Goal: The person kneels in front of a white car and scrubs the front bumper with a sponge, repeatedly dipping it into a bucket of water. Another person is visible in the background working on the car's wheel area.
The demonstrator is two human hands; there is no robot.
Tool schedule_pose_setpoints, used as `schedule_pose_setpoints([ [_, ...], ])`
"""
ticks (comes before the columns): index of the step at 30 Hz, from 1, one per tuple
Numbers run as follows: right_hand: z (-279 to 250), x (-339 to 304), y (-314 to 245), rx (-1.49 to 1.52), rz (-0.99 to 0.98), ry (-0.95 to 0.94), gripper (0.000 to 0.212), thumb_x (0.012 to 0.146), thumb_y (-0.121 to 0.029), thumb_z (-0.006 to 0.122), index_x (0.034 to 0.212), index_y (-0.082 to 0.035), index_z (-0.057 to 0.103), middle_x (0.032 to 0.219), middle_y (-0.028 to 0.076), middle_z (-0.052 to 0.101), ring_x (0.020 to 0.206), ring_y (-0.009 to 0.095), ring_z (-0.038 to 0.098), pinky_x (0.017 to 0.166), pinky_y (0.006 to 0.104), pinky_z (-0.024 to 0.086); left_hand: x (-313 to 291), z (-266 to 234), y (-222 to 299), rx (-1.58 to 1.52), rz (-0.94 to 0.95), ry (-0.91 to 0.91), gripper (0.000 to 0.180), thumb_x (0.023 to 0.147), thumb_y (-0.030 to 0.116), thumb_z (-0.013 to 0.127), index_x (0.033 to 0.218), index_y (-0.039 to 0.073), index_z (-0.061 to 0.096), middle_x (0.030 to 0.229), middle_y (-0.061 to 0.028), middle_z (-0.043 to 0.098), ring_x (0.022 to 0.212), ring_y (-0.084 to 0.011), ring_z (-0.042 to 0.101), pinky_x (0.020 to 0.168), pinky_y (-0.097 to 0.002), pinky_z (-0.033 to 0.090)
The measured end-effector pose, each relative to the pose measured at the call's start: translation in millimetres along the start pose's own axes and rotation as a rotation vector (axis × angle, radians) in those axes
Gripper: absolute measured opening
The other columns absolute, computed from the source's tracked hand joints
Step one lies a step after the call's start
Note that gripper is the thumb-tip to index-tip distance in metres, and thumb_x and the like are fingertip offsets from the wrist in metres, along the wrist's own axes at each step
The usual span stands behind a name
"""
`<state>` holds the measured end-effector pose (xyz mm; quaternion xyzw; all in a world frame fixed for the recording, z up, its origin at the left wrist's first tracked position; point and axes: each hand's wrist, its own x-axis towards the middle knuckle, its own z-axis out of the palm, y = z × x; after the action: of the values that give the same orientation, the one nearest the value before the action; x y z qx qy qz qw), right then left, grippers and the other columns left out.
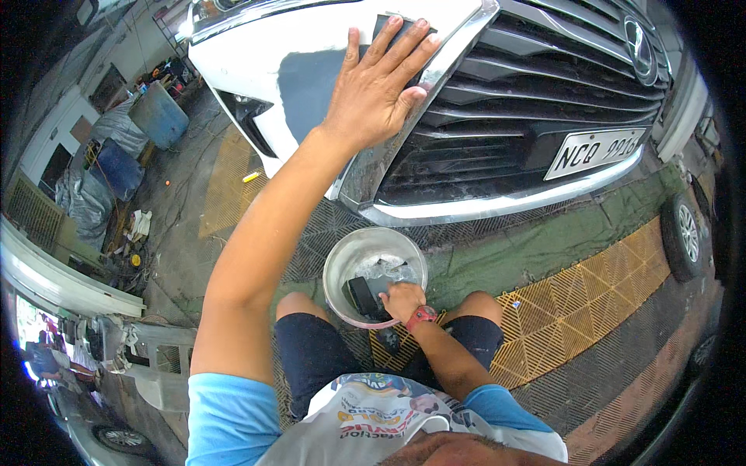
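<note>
My left hand (377,89) lies flat on the white car bumper (268,58), fingers spread, beside the black grille. Under its fingers is a dark thin sheet (386,25), probably sandpaper, mostly covered. A dull grey patch (301,85) on the bumper reaches to the left of this hand. Between my knees stands a round pale bucket (335,268) with wet, whitish contents. My right hand (402,300) dips over its near right rim, fingers closed at the edge of a dark block (361,297) with a greyish top. The fingertips are partly hidden.
The grille (466,116) and number plate (594,151) are at the right. A loose wheel (681,237) stands at far right, near yellow floor tiles (590,291) and green matting (497,256). A blue drum (159,116) and covered items line the left. A yellow object (251,177) lies on the floor.
</note>
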<state>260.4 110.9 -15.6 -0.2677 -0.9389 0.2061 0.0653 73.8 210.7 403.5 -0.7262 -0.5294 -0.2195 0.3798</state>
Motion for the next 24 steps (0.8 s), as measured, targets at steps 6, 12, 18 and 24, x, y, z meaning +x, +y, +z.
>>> schedule_pose_setpoints([
  [6, -3.8, -0.3, -8.7, 0.016, -0.024, 0.008, 0.041, 0.099, -0.045, 0.066, 0.101, -0.006, 0.075, 0.086, 0.017, 0.077, 0.084, 0.036, 0.076, 0.077, 0.0514, 0.06, -72.9, 9.1, -14.4, -0.021, -0.028, 0.003, 0.059, 0.113, 0.049, 0.038, 0.168, 0.03, 0.04, 0.177, 0.0005, 0.032, 0.166, -0.0271, 0.02, 0.132, -0.0647, -0.001],
  [12, -12.0, -2.1, -8.8, 0.01, 0.014, -0.045, 0.04, 0.099, -0.045, 0.066, 0.103, -0.006, 0.075, 0.087, 0.016, 0.078, 0.086, 0.036, 0.076, 0.078, 0.0517, 0.06, 8.0, -6.6, -0.3, -0.006, 0.037, 0.062, 0.056, 0.112, 0.048, 0.041, 0.167, 0.034, 0.041, 0.176, 0.0029, 0.035, 0.165, -0.0251, 0.025, 0.131, -0.0685, 0.005],
  [18, -16.8, 0.8, -13.0, -0.024, 0.0, -0.069, 0.04, 0.101, -0.044, 0.064, 0.107, -0.006, 0.075, 0.089, 0.016, 0.078, 0.087, 0.035, 0.077, 0.079, 0.0512, 0.06, -168.8, 29.1, -18.8, -0.031, -0.174, -0.124, 0.065, 0.113, 0.046, 0.039, 0.169, 0.013, 0.037, 0.178, -0.0135, 0.029, 0.167, -0.0376, 0.013, 0.131, -0.0662, 0.002],
  [24, -15.5, 0.9, -10.4, -0.028, 0.023, -0.083, 0.041, 0.101, -0.045, 0.065, 0.109, -0.006, 0.077, 0.09, 0.017, 0.078, 0.088, 0.035, 0.077, 0.08, 0.0498, 0.06, -75.1, 13.8, -24.3, -0.068, -0.169, 0.058, 0.064, 0.112, 0.042, 0.041, 0.17, 0.014, 0.035, 0.179, -0.0116, 0.026, 0.167, -0.0379, 0.013, 0.13, -0.0679, 0.003],
])
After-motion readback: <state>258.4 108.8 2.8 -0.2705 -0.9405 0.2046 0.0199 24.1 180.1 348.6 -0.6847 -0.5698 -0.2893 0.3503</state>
